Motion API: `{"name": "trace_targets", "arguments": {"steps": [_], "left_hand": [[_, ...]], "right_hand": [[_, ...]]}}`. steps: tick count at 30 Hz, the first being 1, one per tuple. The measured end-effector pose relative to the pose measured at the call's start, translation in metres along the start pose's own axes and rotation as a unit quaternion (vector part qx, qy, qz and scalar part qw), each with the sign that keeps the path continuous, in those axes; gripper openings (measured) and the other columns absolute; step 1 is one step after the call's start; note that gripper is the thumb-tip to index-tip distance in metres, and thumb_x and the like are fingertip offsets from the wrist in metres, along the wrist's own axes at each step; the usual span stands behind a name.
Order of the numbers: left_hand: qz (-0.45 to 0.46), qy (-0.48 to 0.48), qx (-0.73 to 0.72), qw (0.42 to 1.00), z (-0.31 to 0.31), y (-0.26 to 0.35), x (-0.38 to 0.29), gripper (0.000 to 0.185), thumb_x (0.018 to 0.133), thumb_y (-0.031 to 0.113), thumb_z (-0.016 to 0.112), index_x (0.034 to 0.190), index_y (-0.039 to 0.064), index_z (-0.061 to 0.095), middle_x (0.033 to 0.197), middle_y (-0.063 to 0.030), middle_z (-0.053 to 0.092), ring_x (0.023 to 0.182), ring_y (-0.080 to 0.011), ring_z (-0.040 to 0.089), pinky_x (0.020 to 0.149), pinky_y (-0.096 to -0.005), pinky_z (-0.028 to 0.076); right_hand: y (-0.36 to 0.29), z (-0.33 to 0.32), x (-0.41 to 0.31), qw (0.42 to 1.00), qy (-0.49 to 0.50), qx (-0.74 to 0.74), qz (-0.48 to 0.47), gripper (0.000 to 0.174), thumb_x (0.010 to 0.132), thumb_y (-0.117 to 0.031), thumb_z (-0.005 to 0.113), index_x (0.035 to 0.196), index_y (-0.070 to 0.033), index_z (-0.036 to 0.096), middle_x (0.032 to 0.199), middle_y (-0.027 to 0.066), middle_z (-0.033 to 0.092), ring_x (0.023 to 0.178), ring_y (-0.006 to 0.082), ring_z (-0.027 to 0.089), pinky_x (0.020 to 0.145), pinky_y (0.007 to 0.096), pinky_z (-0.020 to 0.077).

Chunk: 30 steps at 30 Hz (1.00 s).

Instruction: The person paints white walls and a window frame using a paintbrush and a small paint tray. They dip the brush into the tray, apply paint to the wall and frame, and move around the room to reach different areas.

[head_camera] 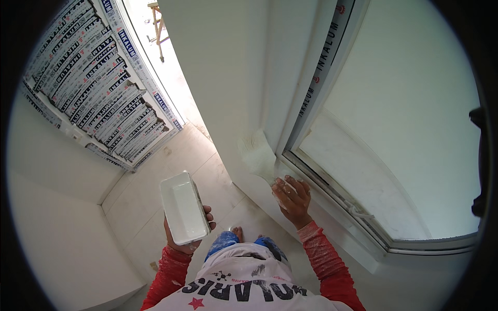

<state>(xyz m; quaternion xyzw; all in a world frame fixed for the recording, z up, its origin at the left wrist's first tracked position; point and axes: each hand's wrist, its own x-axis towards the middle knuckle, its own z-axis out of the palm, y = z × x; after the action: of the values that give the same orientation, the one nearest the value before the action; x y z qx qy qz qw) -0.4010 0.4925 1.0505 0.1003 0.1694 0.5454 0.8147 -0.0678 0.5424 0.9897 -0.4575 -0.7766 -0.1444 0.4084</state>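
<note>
My left hand (189, 247) holds a rectangular white plastic tray (199, 202) from below, its fingers wrapped around the right side. White paint or a similar coating covers the inside of the tray, though its depth is hard to judge. In my right hand (292, 199) is a wide brush (256, 153) thick with white paint. The bristles lie against the white wall (229, 97), just left of the window frame's lower corner. Fingers hide most of the brush handle. White smears mark my fingers.
On the right, a sliding window with a metal frame (334, 182) has a white strap (360, 213) at its sill. A door (93, 81) in printed protective film stands at upper left. Pale floor tiles (186, 155) lie below. A wooden stand (158, 31) is outside.
</note>
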Motion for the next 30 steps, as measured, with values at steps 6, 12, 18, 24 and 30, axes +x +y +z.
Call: {"name": "trace_targets", "arguments": {"steps": [6, 12, 18, 24, 30], "left_hand": [[0.010, 0.014, 0.003, 1.000, 0.002, -0.020, -0.011, 0.076, 0.094, 0.060, 0.047, 0.143, 0.001, 0.043, 0.128, -0.0265, 0.057, 0.109, -0.0393, 0.062, 0.095, -0.0534, 0.052], [0.018, 0.008, -0.003, 1.000, 0.007, -0.024, -0.009, 0.077, 0.094, 0.060, 0.047, 0.144, 0.001, 0.042, 0.128, -0.0260, 0.057, 0.111, -0.0390, 0.061, 0.094, -0.0530, 0.053], [0.008, 0.030, -0.015, 0.999, 0.000, -0.032, -0.008, 0.077, 0.094, 0.059, 0.047, 0.145, 0.002, 0.041, 0.129, -0.0270, 0.056, 0.111, -0.0398, 0.061, 0.094, -0.0527, 0.053], [-0.039, -0.018, 0.011, 0.999, -0.021, -0.016, 0.021, 0.077, 0.094, 0.057, 0.047, 0.146, 0.001, 0.039, 0.130, -0.0288, 0.055, 0.112, -0.0416, 0.061, 0.096, -0.0547, 0.052], [-0.140, -0.026, -0.026, 0.989, -0.032, 0.027, 0.070, 0.076, 0.095, 0.057, 0.045, 0.146, 0.000, 0.040, 0.130, -0.0296, 0.055, 0.112, -0.0428, 0.060, 0.094, -0.0565, 0.053]], "right_hand": [[-0.004, 0.007, -0.041, 0.998, -0.053, -0.021, 0.017, 0.029, 0.085, -0.017, 0.071, 0.114, -0.023, 0.072, 0.119, -0.0065, 0.071, 0.113, 0.0186, 0.061, 0.095, 0.0391, 0.0416], [0.002, -0.009, -0.034, 0.991, -0.129, -0.032, 0.016, 0.032, 0.081, -0.017, 0.074, 0.112, -0.021, 0.072, 0.107, 0.0001, 0.073, 0.102, 0.0178, 0.065, 0.086, 0.0349, 0.0453], [-0.002, -0.023, -0.002, 0.936, -0.160, 0.255, 0.184, 0.037, 0.080, -0.002, 0.072, 0.116, -0.010, 0.068, 0.097, 0.0072, 0.072, 0.081, 0.0214, 0.071, 0.071, 0.0321, 0.0546], [-0.037, 0.011, 0.017, 0.774, 0.015, 0.443, 0.452, 0.025, 0.082, -0.001, 0.072, 0.105, -0.003, 0.064, 0.097, 0.0073, 0.066, 0.086, 0.0152, 0.067, 0.075, 0.0286, 0.0546], [-0.055, 0.082, 0.014, 0.827, 0.140, 0.216, 0.501, 0.023, 0.084, -0.007, 0.073, 0.103, -0.002, 0.061, 0.093, 0.0074, 0.064, 0.081, 0.0148, 0.063, 0.072, 0.0294, 0.0517]]}}
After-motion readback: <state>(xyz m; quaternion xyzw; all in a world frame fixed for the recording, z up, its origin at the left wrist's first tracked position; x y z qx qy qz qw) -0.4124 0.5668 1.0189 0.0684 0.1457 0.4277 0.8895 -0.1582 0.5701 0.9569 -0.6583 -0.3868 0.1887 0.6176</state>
